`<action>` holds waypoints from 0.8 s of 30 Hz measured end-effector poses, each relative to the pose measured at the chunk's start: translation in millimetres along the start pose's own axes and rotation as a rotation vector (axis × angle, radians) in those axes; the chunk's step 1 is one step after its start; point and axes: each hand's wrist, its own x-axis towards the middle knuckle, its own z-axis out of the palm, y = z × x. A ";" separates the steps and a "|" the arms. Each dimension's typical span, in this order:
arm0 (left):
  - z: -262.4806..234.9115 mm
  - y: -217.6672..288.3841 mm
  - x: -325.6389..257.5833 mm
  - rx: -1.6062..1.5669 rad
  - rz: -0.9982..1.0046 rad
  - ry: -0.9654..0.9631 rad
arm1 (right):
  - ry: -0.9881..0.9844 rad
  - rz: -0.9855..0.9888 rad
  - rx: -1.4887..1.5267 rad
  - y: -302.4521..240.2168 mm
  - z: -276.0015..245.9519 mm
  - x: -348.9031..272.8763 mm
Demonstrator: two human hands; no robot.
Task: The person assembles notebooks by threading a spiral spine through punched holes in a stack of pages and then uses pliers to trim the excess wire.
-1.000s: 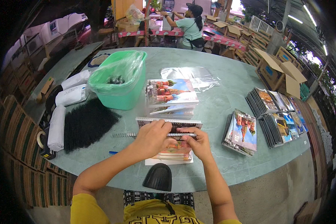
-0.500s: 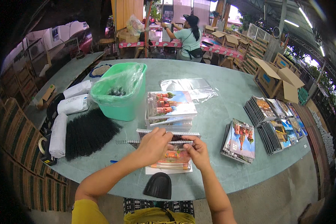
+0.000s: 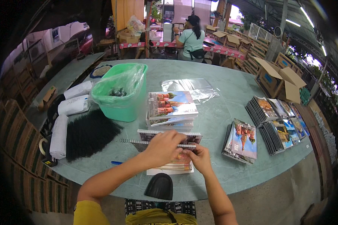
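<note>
both hands were pinched together on a wire spiral binding (image 3: pixel 154 143) at the top edge of a notebook (image 3: pixel 171 165) lying flat near the table's front edge. the left hand (image 3: pixel 162 148) pressed down over the coil, while the right hand (image 3: pixel 198 157) nipped its end between fingertips. compared with a second earlier, the hands had drawn closer and more coil stuck out past the notebook's left side, which suggested the spiral was being threaded along. just behind sat a stack of bound notebooks (image 3: pixel 171 108), then a green bin (image 3: pixel 120 95) lined with plastic. a black bundle of coils (image 3: pixel 88 135) lay left, with finished notebooks (image 3: pixel 242 140) right. a dark curved object (image 3: pixel 159 186) sat close below the wrists.
</note>
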 end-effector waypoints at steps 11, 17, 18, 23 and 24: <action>35.2 14.1 11.7 -0.136 0.085 -0.041 | 0.051 -0.067 -0.159 25.6 -3.2 -3.7; 20.9 19.0 11.1 -0.082 0.111 0.059 | 0.033 -0.124 -0.297 14.6 -2.8 -4.0; 6.7 25.7 3.3 -0.016 0.164 0.098 | 0.016 -0.089 -0.253 4.6 -6.0 -1.6; -25.6 -40.1 -119.2 0.063 -0.131 -0.512 | -0.218 -0.143 -0.246 -30.0 -24.6 3.2; -24.7 -65.5 -150.7 0.196 -0.209 -0.523 | -0.214 -0.149 -0.268 -32.0 -25.8 5.0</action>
